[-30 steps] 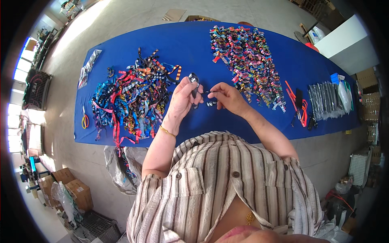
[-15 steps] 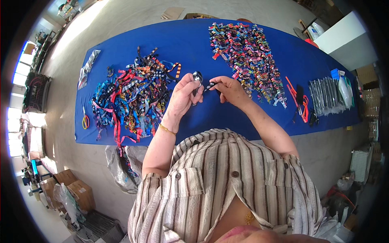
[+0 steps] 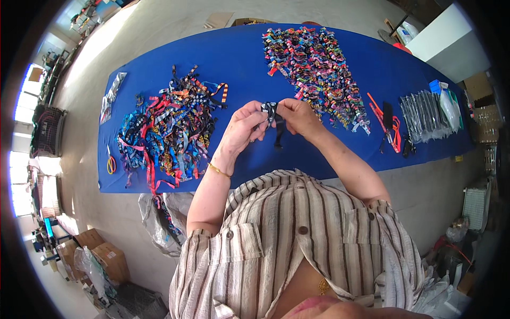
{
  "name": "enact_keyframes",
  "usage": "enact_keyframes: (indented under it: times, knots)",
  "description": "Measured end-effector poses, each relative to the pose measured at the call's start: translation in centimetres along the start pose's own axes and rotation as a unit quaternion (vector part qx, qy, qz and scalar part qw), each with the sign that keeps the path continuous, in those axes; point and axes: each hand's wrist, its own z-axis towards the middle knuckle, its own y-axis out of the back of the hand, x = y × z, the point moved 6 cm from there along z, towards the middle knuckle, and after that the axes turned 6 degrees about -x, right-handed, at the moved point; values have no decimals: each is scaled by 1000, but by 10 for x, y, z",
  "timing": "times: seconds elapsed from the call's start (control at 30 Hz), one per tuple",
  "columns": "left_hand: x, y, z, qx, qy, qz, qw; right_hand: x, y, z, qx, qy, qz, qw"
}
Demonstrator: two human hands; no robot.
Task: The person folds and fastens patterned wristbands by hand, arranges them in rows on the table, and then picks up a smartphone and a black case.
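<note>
Between my two hands is a black ribbon strip (image 3: 278, 136) with white marks, looped at the top, one tail hanging below the fingers. My left hand (image 3: 246, 123) pinches its left side, and my right hand (image 3: 298, 117) pinches the right side close by. Both hands are above the near half of the blue-covered table (image 3: 244, 58). Left of them lies a tangled heap of colourful printed ribbon strips (image 3: 175, 127). Beyond my right hand, many short knotted or folded ribbon pieces (image 3: 313, 69) are laid out in rows.
Yellow-handled scissors (image 3: 111, 164) and a clear plastic packet (image 3: 113, 97) lie at the left edge. To the right are orange-red straps (image 3: 388, 125), a row of plastic-wrapped dark pieces (image 3: 425, 117) and a blue box (image 3: 438, 86). A plastic bag (image 3: 159, 228) hangs below the near edge.
My hands have come closer together. The black strip, bunched and partly hidden earlier, now spans both hands in a loop with a tail hanging down.
</note>
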Motion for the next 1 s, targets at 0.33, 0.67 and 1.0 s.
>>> enact_keyframes:
  times: [0.33,0.67,1.0]
  knots:
    - [31,-46,2,-94,-2,25,995,7,44,-21,26,83,-42,995]
    - [54,-90,7,-176,-53,136,973,-12,85,-33,56,81,-72,992]
    - [65,-89,0,-272,-85,157,945,-4,90,-45,142,48,-21,988]
